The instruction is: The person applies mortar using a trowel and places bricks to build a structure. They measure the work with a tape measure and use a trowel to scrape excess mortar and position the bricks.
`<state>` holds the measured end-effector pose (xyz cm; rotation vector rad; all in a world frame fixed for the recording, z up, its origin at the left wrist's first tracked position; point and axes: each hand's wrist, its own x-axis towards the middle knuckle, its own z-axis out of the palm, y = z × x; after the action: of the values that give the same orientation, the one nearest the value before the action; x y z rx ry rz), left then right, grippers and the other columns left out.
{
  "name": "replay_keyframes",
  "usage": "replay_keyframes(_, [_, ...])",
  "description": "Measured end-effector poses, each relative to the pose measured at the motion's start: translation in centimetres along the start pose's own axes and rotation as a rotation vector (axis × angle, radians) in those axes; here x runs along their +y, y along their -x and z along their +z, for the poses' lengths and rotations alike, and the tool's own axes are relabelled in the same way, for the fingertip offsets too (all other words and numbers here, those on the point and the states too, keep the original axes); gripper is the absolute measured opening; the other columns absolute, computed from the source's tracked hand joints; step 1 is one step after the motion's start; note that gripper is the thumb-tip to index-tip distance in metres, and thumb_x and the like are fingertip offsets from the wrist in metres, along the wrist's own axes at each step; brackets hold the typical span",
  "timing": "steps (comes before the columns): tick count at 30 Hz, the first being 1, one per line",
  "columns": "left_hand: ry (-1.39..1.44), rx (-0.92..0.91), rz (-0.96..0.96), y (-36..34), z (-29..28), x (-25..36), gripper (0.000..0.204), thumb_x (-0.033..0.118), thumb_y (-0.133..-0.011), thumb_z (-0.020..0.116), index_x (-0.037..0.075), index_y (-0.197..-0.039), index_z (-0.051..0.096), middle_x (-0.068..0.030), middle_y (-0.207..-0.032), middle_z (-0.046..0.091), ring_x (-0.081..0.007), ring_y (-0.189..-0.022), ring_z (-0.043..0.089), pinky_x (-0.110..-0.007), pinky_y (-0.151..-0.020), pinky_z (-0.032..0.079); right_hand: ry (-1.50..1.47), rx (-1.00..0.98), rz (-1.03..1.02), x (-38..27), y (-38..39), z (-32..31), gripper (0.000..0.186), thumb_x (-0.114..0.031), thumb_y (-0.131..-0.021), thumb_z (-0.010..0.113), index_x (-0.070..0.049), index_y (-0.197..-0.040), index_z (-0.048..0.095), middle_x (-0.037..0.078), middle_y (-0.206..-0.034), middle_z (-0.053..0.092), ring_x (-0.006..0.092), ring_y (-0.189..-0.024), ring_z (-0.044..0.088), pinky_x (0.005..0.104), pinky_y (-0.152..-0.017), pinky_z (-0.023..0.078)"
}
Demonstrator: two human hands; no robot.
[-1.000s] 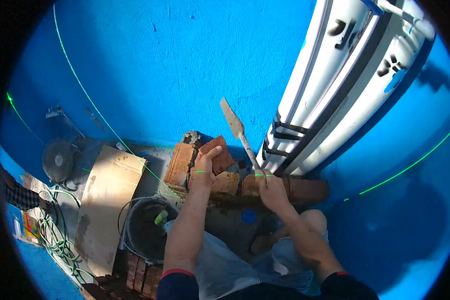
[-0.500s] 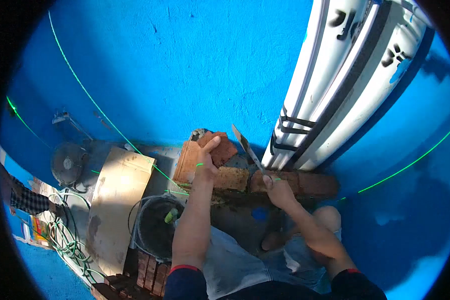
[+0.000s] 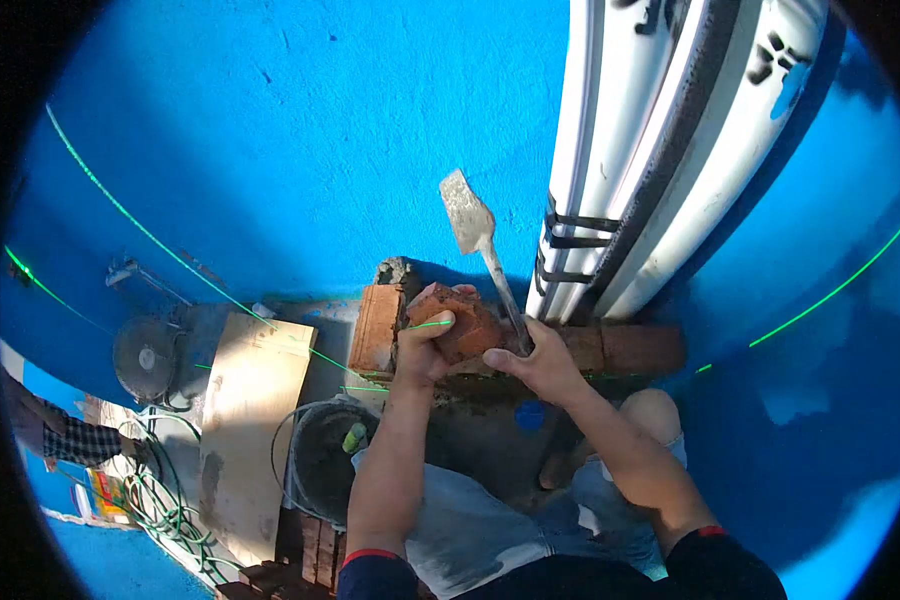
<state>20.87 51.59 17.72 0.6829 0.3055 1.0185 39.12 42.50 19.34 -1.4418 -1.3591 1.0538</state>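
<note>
My left hand (image 3: 423, 352) is closed round a broken red brick (image 3: 462, 328), its thumb lying over the near face. The broken brick is held above a low row of bricks (image 3: 642, 350) along the foot of the blue wall. In my right hand (image 3: 545, 368) is a trowel (image 3: 473, 222), gripped by its handle, blade upward and flat face showing, with grey smears on it. My right thumb comes close to the broken brick's right edge; whether it touches cannot be made out. Left of my hands, a red brick (image 3: 375, 325) stands beside a lump of grey mortar (image 3: 397, 270).
White pipes (image 3: 610, 130) strapped together rise behind the brick row at right. A black bucket (image 3: 315, 460) stands left of my knees, beside a wooden board (image 3: 250, 430). Farther left are a green hose (image 3: 165, 500) and another person's checked sleeve (image 3: 80, 440). Green laser lines cross the walls.
My right hand has moved left toward the broken brick, and the trowel has turned from edge-on to flat. The broken brick is now tilted in my left hand. The view has shifted slightly.
</note>
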Motion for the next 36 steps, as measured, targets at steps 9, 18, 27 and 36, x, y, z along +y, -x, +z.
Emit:
replay_keyframes(9, [0.099,-0.125,-0.499,2.5,-0.3,0.4,0.118,0.091,-0.072,0.034,-0.001,-0.145,0.036,-0.0207,-0.150,0.037,-0.0343,-0.133,0.045,-0.050,-0.112,0.033,-0.250,-0.251,0.092,-1.3,-0.3,-5.0,0.063,-0.035,-0.074,0.086,-0.001,-0.119,0.058,0.005,-0.104,0.064,0.0137,-0.096,0.059,0.0315,-0.085,0.048])
replay_keyframes(18, [0.033,-0.248,-0.460,3.3,-2.0,-0.7,0.104,0.027,-0.064,0.081,-0.003,-0.148,0.028,-0.0172,-0.145,0.043,-0.0304,-0.134,0.044,-0.042,-0.112,0.033,-0.194,-0.304,-0.090,0.5,-2.7,-5.3,0.062,-0.029,-0.073,0.086,0.001,-0.121,0.060,0.005,-0.106,0.065,0.0117,-0.097,0.059,0.0299,-0.085,0.048])
replay_keyframes(27, [-1.178,0.691,-0.278,-4.6,-7.9,7.6,0.058,0.033,-0.074,0.083,-0.006,-0.112,0.063,-0.0112,-0.098,0.067,-0.0176,-0.090,0.064,-0.033,-0.080,0.051,0.042,-0.077,0.108,1.3,-0.4,-6.5,0.051,-0.041,-0.078,0.081,0.001,-0.094,0.057,0.010,-0.084,0.062,0.0154,-0.079,0.059,0.0323,-0.072,0.049])
replay_keyframes(36, [-1.864,1.133,-0.252,-14.9,-18.3,3.0,0.127,0.066,-0.049,0.086,-0.008,-0.138,0.035,-0.0297,-0.135,0.042,-0.0407,-0.124,0.048,-0.046,-0.101,0.045,0.178,-0.332,0.273,0.6,0.8,-7.0,0.059,-0.052,-0.086,0.068,0.003,-0.106,0.059,0.020,-0.093,0.066,0.0301,-0.090,0.066,0.0431,-0.079,0.050])
